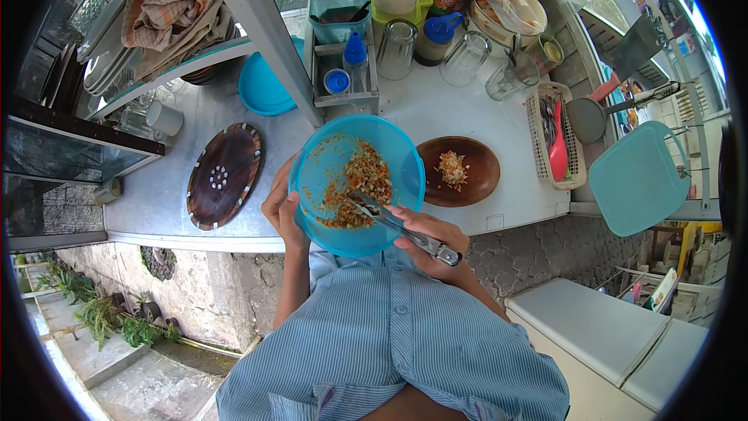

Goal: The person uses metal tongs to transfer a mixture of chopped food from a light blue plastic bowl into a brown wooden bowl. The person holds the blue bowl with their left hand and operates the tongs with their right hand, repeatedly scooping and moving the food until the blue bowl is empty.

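My left hand (290, 204) grips the left side of a blue plastic bowl (409, 169), which is tilted towards me at the counter's front edge. Inside the bowl lies a chopped orange and pale food mix (369, 175), with crumbs smeared up the wall. In my right hand (435, 240) is a pair of metal tongs (409, 233), their tips down in the mix. To the right of the bowl, a brown oval wooden plate (485, 175) carries a small heap of similar chopped food (452, 169). The bowl's rim overlaps that plate's left edge in view.
On the left counter lies a dark oval wooden tray (234, 158) with a blue plate (263, 90) behind it. Glass mugs (397, 49) and condiment containers stand at the back. A cutlery basket (534, 146) sits at the right edge, near a hanging green cutting board (637, 181). A metal post (257, 23) divides the counter.
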Available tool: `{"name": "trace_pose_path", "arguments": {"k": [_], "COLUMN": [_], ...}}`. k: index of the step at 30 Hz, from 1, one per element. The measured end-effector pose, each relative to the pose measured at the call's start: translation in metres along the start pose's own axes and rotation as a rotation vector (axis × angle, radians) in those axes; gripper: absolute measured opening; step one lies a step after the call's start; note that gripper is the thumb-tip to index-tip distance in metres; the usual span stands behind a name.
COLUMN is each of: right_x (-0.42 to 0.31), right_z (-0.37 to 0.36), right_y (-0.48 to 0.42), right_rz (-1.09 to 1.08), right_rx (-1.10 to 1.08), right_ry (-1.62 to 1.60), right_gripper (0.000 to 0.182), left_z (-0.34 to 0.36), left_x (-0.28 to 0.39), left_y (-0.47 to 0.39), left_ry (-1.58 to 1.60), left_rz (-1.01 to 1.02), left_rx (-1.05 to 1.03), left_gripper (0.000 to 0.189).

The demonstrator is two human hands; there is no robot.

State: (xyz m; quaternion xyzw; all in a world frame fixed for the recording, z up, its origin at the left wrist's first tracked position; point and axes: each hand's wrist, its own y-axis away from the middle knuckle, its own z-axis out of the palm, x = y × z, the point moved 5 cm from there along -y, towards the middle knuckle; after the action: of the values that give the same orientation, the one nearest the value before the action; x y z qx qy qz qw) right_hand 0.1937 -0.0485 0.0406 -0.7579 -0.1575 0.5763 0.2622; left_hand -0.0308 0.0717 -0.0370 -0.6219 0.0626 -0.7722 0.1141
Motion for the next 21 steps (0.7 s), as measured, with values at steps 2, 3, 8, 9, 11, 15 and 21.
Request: {"name": "trace_pose_path", "arguments": {"k": [2, 3, 8, 9, 11, 15, 21], "right_x": [-0.003, -0.005, -0.018, -0.02, -0.023, -0.02, 0.004], "right_z": [-0.007, -0.011, -0.038, -0.045, -0.059, -0.087, -0.109], "right_y": [-0.001, -0.002, -0.001, 0.0, 0.002, 0.007, 0.014], "right_rz": [-0.011, 0.0, 0.003, 0.0, -0.005, 0.045, 0.197], "right_rx": [0.017, 0.025, 0.142, 0.187, 0.278, 0.443, 0.56], "right_ry": [0.015, 0.019, 0.025, 0.016, -0.001, 0.171, 0.431], "right_gripper": [0.042, 0.041, 0.034, 0.032, 0.03, 0.024, 0.013], "left_z": [0.001, 0.005, 0.012, 0.012, 0.012, 0.014, 0.014], "left_x": [0.002, 0.006, 0.013, 0.013, 0.014, 0.019, 0.014], "left_y": [0.0, -0.001, -0.003, -0.003, -0.003, -0.004, -0.005], "left_ry": [-0.006, -0.025, -0.056, -0.058, -0.062, -0.013, -0.044], "left_rz": [0.006, 0.023, 0.051, 0.05, 0.047, 0.011, 0.057], "left_rx": [0.0, -0.021, -0.063, -0.062, -0.059, -0.046, -0.077], "left_gripper": [0.055, 0.055, 0.056, 0.056, 0.056, 0.048, 0.056]}}
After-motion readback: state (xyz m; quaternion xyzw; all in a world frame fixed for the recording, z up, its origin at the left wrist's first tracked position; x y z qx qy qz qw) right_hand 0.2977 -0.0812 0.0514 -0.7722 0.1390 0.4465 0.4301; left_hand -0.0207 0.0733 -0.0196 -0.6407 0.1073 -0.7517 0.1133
